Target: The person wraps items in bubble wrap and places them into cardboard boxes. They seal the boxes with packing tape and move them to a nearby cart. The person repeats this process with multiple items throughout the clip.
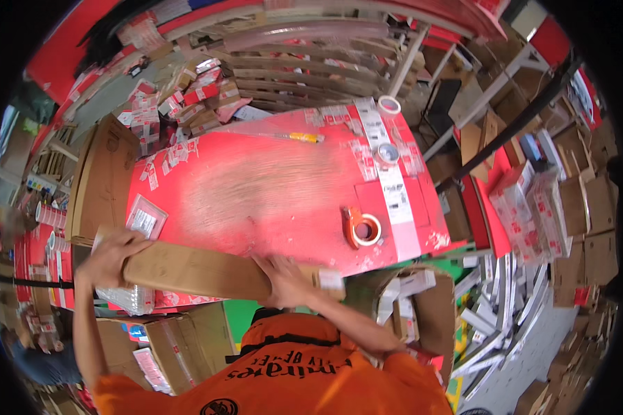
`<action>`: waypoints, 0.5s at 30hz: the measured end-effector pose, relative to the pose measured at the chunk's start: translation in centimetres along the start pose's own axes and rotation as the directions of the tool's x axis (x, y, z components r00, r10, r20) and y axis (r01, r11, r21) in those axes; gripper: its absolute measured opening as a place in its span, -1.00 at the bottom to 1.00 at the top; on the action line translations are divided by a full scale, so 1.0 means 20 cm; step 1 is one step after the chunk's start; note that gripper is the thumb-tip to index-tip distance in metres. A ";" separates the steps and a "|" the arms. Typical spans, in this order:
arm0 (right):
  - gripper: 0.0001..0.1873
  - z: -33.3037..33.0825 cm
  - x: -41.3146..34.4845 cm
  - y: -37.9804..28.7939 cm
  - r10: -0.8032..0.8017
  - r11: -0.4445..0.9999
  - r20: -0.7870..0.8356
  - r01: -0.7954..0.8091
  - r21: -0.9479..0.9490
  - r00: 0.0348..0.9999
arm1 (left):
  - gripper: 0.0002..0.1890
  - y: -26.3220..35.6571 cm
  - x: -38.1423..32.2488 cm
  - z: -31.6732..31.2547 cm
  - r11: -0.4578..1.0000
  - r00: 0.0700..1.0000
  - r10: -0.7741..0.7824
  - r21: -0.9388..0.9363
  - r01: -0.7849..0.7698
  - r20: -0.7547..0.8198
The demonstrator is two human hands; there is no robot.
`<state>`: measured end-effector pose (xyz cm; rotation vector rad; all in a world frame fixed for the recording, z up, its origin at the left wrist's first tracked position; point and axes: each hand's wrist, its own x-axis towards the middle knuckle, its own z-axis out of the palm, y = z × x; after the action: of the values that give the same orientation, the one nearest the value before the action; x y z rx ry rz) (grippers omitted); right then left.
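Observation:
A long, narrow brown cardboard box [197, 270] lies across the near edge of the red table [270, 207], just in front of my body. My left hand [111, 257] grips its left end. Further right, my right hand [285, 280] holds it from above, fingers over the far edge. Beyond that hand, a cardboard end with a white label [331, 279] sticks out; whether it is the same box is hidden. Close to my left hand lies a flat clear-wrapped packet with a label [145, 220]. Under it sits a bubble-wrapped item [130, 300].
An orange tape dispenser [362, 228] lies on the table's right side. Tape rolls [388, 154] rest on a strip of printed labels [394, 197]. A large carton [106, 179] stands at the left edge. Open cartons [171, 347] flank me below. A person [46, 358] is at lower left.

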<state>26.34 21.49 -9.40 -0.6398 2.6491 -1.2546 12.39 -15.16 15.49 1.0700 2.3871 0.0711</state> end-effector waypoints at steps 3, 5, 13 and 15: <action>0.13 0.04 0.28 0.07 -0.252 0.946 -0.113 0.220 -0.239 0.961 | 0.20 -0.22 -0.18 0.71 0.983 0.944 -0.162 -0.131 0.129 -0.287; 0.03 0.14 0.51 0.21 -0.224 0.813 0.102 0.243 -0.529 0.969 | 0.21 -0.26 -0.12 1.32 0.935 0.819 -0.355 -0.159 0.318 -0.450; -0.09 0.19 0.52 0.60 0.300 0.791 -0.305 -0.414 -0.451 0.904 | 0.27 -0.28 0.08 2.26 0.686 0.563 -0.691 -0.164 0.709 -0.454; 0.01 0.16 0.49 0.52 0.254 0.696 -0.390 -0.447 -0.562 0.885 | 0.27 -0.26 0.10 2.17 0.625 0.549 -0.763 -0.177 0.760 -0.341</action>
<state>15.19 20.95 -18.89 0.0371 3.2318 -0.3178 28.41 -24.18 -24.17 -0.1204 3.0014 -0.0249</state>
